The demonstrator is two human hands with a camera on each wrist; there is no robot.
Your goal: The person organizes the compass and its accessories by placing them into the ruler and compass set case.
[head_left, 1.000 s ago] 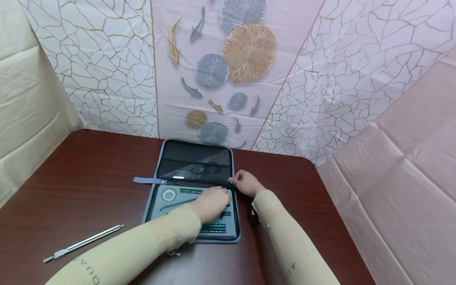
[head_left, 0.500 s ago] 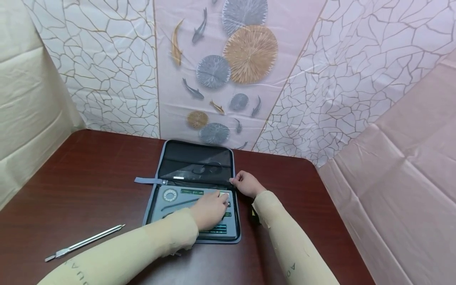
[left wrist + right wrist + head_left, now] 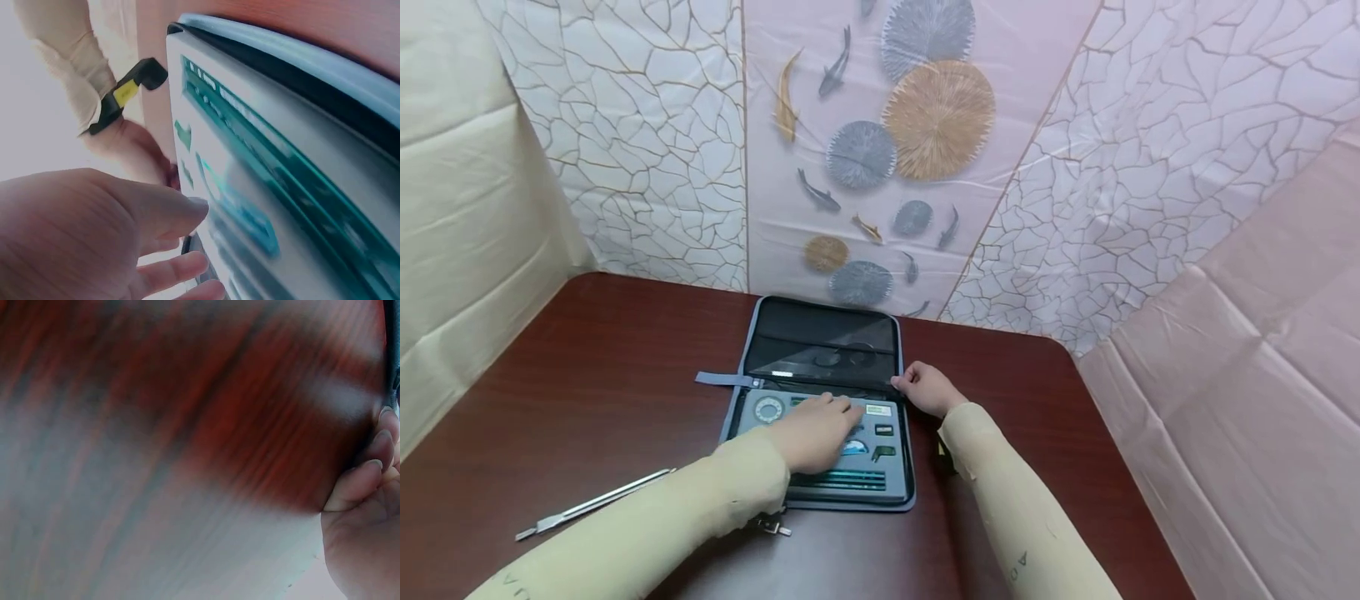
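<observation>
A zip-up stationery case [image 3: 912, 467] lies unfolded on the table, its dark lid laid back. My left hand [image 3: 820, 429] is over its grey tray, fingers spread and holding nothing; in the left wrist view the thumb [image 3: 169, 209] stands apart from the fingers, close over the tray. Around the hand show an eraser [image 3: 878, 410], a pencil sharpener [image 3: 883, 430], a small green piece [image 3: 886, 451], a blue piece [image 3: 854, 448], several green pencils [image 3: 850, 480] and a round white disc [image 3: 768, 409]. My right hand [image 3: 928, 389] pinches the case's right edge at the fold.
A silver drawing compass [image 3: 591, 505] lies on the table [image 3: 625, 375] at the left. Another small metal piece [image 3: 774, 526] is in front of the case, partly behind the left sleeve. A strap [image 3: 721, 379] sticks out leftward. Patterned cloth [image 3: 662, 150] hangs behind.
My left hand has drawn left and back from the tray's right side, uncovering the eraser, sharpener and blue piece. My right hand keeps its place at the case's edge. The head view has shifted slightly.
</observation>
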